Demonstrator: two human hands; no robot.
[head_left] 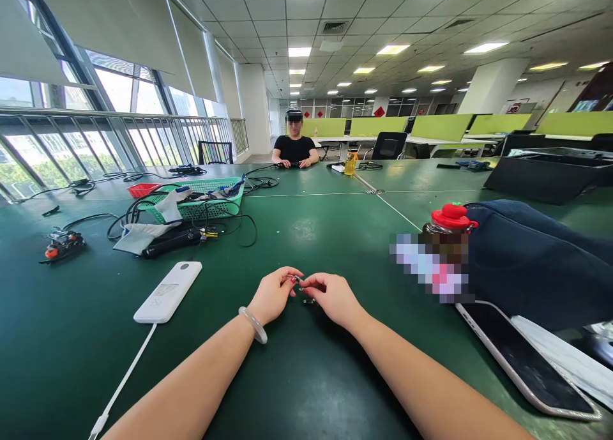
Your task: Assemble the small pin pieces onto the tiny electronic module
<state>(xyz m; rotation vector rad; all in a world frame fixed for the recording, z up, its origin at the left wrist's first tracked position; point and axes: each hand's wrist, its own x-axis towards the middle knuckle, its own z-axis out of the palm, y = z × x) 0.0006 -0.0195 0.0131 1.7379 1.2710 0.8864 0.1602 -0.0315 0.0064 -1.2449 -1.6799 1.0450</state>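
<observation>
Both hands meet over the middle of the green table (306, 235). My left hand (274, 294), with a pale bangle (253, 325) at its wrist, is closed in a pinch on a small dark, shiny piece (297, 280) whose kind I cannot make out. Close beside it, my right hand (331, 297) is pinched too, its fingertips at the same spot. Whatever those fingers grip is too small to name. Just below the fingertips, some tiny shiny bits (309, 301) lie on the tabletop.
Left of my hands lie a white power bank (168, 293) with a cable, a black pouch (172, 240) and a green basket (220, 207) of cables. At right are a phone (527, 357), a dark blue bag (536, 261) and a red-lidded bottle (453, 220). A person (295, 147) sits opposite.
</observation>
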